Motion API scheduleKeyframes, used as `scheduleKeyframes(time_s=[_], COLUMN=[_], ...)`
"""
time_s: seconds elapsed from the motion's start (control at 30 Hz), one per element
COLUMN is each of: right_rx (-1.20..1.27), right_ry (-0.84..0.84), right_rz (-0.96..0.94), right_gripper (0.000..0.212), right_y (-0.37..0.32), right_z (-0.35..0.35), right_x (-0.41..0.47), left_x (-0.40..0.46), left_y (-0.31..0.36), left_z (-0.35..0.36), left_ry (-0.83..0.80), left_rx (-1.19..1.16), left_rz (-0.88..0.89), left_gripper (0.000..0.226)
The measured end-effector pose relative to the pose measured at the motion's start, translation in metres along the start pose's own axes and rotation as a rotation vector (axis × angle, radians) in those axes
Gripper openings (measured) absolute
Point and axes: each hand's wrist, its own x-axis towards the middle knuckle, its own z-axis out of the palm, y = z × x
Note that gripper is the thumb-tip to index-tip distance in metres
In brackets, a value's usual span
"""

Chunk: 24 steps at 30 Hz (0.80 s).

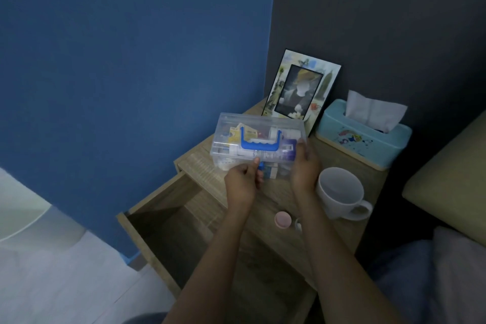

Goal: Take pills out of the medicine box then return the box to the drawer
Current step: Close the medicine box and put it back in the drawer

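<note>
Box [259, 141] is gripped at its near edge by left hand [243, 181] and right hand [305, 168], long axis crosswise, open drawer [168, 229] lying below-left

The medicine box [259, 143] sits over the nightstand [339, 234], held between both hands: left hand [243, 183] at its 7 o'clock, right hand [305, 166] at 4. Picture frame [302, 87] stands at the box's 1 o'clock, tissue box [364, 139] at 3, mug [340, 193] at 4. The open drawer [163, 223] lies at 7.
</note>
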Motion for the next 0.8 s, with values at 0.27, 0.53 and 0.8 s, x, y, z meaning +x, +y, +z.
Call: scheduleKeyframes(time_s=[0.27,0.53,0.8], right_rx=[-0.033,0.002,0.02], right_ry=[0.009,-0.011,-0.009], right_rz=[-0.016,-0.03,-0.026], right_gripper=[0.029,0.028,0.025], right_y=[0.001,-0.003,-0.007], right_z=[-0.001,-0.001,-0.001], right_x=[0.0,-0.001,-0.005], left_x=[0.012,0.011,0.012], left_y=[0.001,-0.004,0.002], left_z=[0.001,0.006,-0.004], left_ry=[-0.025,-0.114,-0.226], left_rx=[0.092,-0.082,-0.012], left_rz=[-0.001,-0.047,-0.111], left_gripper=[0.049,0.051,0.059])
